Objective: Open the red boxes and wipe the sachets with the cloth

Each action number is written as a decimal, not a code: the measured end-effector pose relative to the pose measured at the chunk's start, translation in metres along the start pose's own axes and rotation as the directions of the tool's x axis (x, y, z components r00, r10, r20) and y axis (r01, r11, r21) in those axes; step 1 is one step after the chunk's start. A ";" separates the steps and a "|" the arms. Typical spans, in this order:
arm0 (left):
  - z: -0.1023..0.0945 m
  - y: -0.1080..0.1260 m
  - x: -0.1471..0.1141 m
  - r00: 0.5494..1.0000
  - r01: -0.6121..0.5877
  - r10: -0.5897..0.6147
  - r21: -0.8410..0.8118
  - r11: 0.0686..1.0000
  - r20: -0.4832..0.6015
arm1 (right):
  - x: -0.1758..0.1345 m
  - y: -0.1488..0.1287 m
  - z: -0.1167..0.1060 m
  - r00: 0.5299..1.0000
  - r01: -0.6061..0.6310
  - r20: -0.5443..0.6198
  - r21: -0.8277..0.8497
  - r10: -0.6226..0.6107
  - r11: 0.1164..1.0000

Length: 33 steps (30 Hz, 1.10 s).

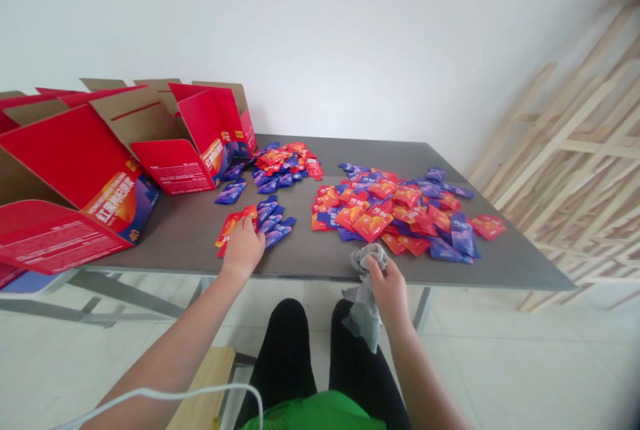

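My left hand (244,247) is at the table's front edge, its fingers closed on red sachets (227,230) in a small group. Blue sachets (274,222) lie fanned out just right of those fingers. In my right hand (389,287) is a grey cloth (364,313), pinched between thumb and fingers and hanging over the table edge. Beyond that hand spreads a large mixed pile of red and blue sachets (375,210). A smaller mixed pile (287,165) lies farther back, beside the boxes. The undersides of my left fingers are hidden.
Several open red cardboard boxes (170,167) stand along the left of the grey table (300,257), flaps up. A wooden lattice (590,150) leans at the right against the white wall (340,43). A white cable (200,390) crosses my left forearm, above a wooden stool (205,377).
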State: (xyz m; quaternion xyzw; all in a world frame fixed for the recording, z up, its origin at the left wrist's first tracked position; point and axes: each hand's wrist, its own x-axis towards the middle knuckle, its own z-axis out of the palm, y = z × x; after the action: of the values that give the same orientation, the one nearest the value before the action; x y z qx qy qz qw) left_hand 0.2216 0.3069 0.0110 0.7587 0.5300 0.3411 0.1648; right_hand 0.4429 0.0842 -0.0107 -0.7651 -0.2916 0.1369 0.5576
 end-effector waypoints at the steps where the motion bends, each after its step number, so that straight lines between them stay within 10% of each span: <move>1: -0.003 -0.001 -0.002 1.000 0.014 -0.015 -0.044 0.999 -0.026 | 0.000 -0.001 -0.001 1.000 -0.004 -0.004 0.003 0.004 1.000; 7: -0.037 0.016 -0.039 0.982 0.097 -0.155 -0.426 0.900 -0.104 | -0.012 -0.017 -0.008 0.993 0.067 -0.100 0.101 -0.057 0.993; 11: -0.046 0.058 -0.086 0.868 0.484 -0.256 -0.841 0.241 0.426 | -0.044 -0.047 0.002 0.903 0.385 -0.245 0.102 -0.352 0.917; 14: -0.038 0.083 -0.123 0.718 0.696 -0.098 -0.715 0.066 0.690 | -0.066 -0.066 0.020 0.749 0.658 0.043 0.068 -0.661 0.750; 17: -0.025 0.087 -0.151 0.686 0.714 0.050 -0.684 0.146 0.726 | -0.062 -0.065 0.030 0.661 0.735 0.256 -0.030 -0.706 0.677; 22: -0.026 0.076 -0.171 0.623 0.714 0.238 -0.666 0.217 0.745 | -0.018 -0.037 0.003 0.965 0.260 0.029 -0.192 -0.259 0.946; 25: -0.036 0.080 -0.167 0.658 0.688 0.237 -0.699 0.197 0.715 | -0.014 -0.033 -0.014 0.997 -0.047 -0.068 -0.005 0.046 0.999; 29: -0.043 0.093 -0.157 0.794 0.272 0.318 -0.771 0.577 0.518 | -0.043 -0.045 -0.015 0.987 -0.126 0.132 0.277 0.092 0.953; 33: -0.041 0.099 -0.159 0.632 -0.221 0.606 -0.638 0.738 0.483 | -0.061 -0.057 -0.009 0.966 -0.142 0.256 0.389 0.042 0.910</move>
State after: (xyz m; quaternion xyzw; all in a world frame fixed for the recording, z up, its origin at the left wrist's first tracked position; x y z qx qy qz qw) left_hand 0.2291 0.1186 0.0461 0.8576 0.1236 0.2074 0.4542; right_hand 0.3823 0.0525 0.0379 -0.6238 -0.2860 0.3126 0.6568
